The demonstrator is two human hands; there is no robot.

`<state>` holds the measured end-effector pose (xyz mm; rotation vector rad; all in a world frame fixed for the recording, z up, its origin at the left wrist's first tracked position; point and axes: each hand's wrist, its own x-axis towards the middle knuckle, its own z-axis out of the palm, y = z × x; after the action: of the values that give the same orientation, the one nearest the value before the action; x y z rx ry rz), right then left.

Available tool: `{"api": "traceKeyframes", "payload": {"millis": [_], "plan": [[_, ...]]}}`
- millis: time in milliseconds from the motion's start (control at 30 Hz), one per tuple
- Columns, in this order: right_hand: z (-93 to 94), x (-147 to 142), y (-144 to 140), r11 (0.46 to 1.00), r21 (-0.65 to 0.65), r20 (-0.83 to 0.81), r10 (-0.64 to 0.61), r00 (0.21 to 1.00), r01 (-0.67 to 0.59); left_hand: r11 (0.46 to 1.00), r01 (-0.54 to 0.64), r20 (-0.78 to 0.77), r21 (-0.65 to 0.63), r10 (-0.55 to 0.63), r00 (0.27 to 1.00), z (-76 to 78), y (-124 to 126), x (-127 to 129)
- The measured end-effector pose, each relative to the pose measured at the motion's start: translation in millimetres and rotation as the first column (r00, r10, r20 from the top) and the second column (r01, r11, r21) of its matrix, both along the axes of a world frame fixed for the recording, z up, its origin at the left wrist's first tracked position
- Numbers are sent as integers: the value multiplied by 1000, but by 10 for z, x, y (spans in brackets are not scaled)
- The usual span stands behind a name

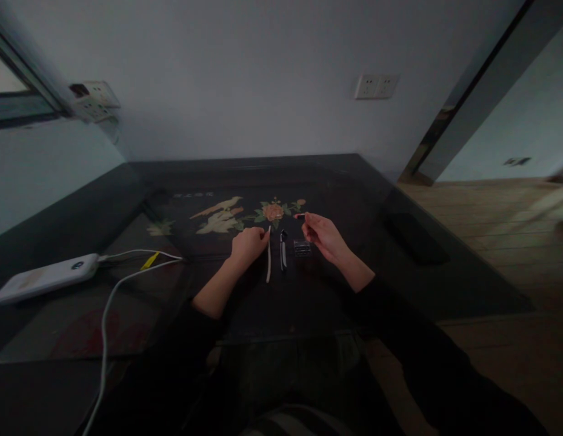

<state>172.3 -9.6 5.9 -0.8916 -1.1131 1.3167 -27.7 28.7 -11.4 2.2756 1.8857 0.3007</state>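
My left hand rests on the dark tabletop with its fingers closed at the top end of a thin white stick. Just right of that stick lies a slim silver-and-black tool with a dark head, much like a razor. Beside it sits a small clear case with dark rows inside. Above and right of the case, my right hand pinches a small dark piece between thumb and finger, raised off the table. The piece is too small to name.
A white power bank with a white cable and yellow tag lies at the left. Toward the right edge is a dark flat object, perhaps a phone. The glossy table meets a wall with sockets.
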Motion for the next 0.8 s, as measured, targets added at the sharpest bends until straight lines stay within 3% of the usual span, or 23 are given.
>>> {"api": "traceKeyframes", "payload": {"millis": [100, 167, 233, 333, 567, 800], "plan": [[-9, -2, -3, 999, -52, 26, 19, 999, -17, 996, 34, 74, 77, -40, 996, 39, -31, 23], [-24, -1, 4, 998, -55, 39, 12, 999, -10, 980, 131, 171, 148, -156, 973, 66, -75, 69], [-45, -1, 13, 999, -41, 70, -1, 998, 4, 940, 253, 271, 228, -311, 911, 88, -133, 129], [-68, -15, 14, 999, -34, 159, -10, 987, 15, 869, 334, 351, 365, -461, 815, 96, -218, 212], [-67, -60, -25, 998, -39, 260, 53, 964, -44, 753, 339, 366, 565, -596, 715, 78, -262, 228], [-83, -57, -26, 987, -70, 304, 161, 939, -146, 666, 373, 306, 646, -673, 673, 54, -248, 199]]}}
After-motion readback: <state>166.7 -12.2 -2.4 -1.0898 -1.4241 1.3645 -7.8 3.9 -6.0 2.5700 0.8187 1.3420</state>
